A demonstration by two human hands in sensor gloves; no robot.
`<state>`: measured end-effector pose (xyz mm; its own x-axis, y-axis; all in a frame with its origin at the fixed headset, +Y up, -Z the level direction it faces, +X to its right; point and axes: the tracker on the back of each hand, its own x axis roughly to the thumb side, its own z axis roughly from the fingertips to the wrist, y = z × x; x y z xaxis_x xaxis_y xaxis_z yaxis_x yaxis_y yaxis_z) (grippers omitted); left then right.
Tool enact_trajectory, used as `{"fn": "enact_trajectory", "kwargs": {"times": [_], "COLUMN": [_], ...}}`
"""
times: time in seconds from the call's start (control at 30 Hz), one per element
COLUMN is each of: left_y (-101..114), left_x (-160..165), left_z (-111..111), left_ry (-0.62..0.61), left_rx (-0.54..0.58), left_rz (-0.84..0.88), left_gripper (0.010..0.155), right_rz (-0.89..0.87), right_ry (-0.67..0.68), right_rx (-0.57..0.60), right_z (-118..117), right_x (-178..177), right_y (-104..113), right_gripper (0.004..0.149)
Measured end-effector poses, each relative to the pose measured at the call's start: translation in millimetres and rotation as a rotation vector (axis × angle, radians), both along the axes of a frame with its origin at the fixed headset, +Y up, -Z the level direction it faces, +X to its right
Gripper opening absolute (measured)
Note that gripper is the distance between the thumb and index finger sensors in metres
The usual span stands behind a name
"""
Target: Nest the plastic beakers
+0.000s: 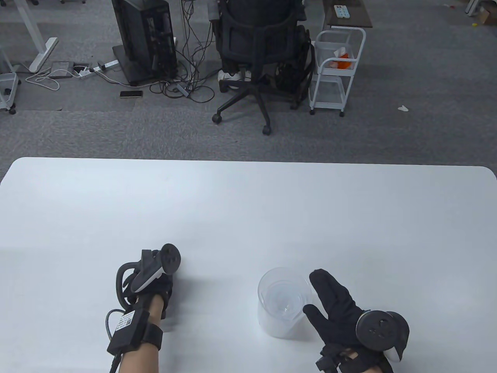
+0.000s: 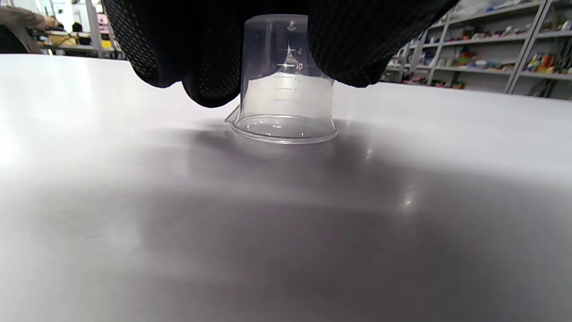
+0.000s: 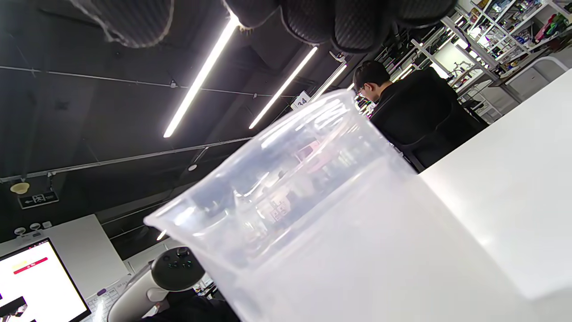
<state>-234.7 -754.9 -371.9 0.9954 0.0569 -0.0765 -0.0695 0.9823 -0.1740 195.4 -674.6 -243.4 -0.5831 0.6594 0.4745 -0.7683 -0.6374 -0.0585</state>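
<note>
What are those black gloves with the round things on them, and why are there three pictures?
Those are a person's two hands in black sensor gloves; the round things are trackers strapped to the backs. One camera looks down at the white table. The other two sit on the wrists, so they look tilted.

The left hand grips a small clear beaker that stands upside down, rim on the table; the left wrist view shows it between the fingers.

The right hand is beside a bigger clear beaker standing upright, with a smaller beaker inside it. Its fingers look spread; whether they touch it, I cannot tell.

The job is stacking the beakers inside each other.
</note>
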Motion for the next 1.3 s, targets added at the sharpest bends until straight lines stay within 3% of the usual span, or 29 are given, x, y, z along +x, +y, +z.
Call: {"fn": "enact_trajectory", "kwargs": {"times": [0.17,0.5,0.7,0.93,1.1,1.3], "left_y": [23,91,122,138,135,130], "left_x": [11,45,79,122,145,159], "left_z": [7,33,54,82,93,102], "left_ry": [-0.057,-0.237,-0.379,-0.546,-0.607,-0.641], "left_rx": [0.080,0.264,0.296,0.221,0.096,-0.006], "left_rz": [0.131,0.423,0.694,1.004,1.232,1.352], "left_gripper": [0.057,0.057,0.057,0.057,0.057,0.058], "right_rz": [0.054,0.138,0.193,0.235,0.228,0.227], "right_ry": [-0.011,-0.024,-0.013,-0.002,-0.009,-0.019], "right_rx": [0.030,0.149,0.226,0.317,0.368,0.387], "right_z": [2,14,24,37,43,43], "right_x": [-3,-15,-29,-47,-57,-61], "right_y": [3,26,39,54,61,63], "right_gripper": [0.072,0.072,0.074,0.077,0.080,0.079]}}
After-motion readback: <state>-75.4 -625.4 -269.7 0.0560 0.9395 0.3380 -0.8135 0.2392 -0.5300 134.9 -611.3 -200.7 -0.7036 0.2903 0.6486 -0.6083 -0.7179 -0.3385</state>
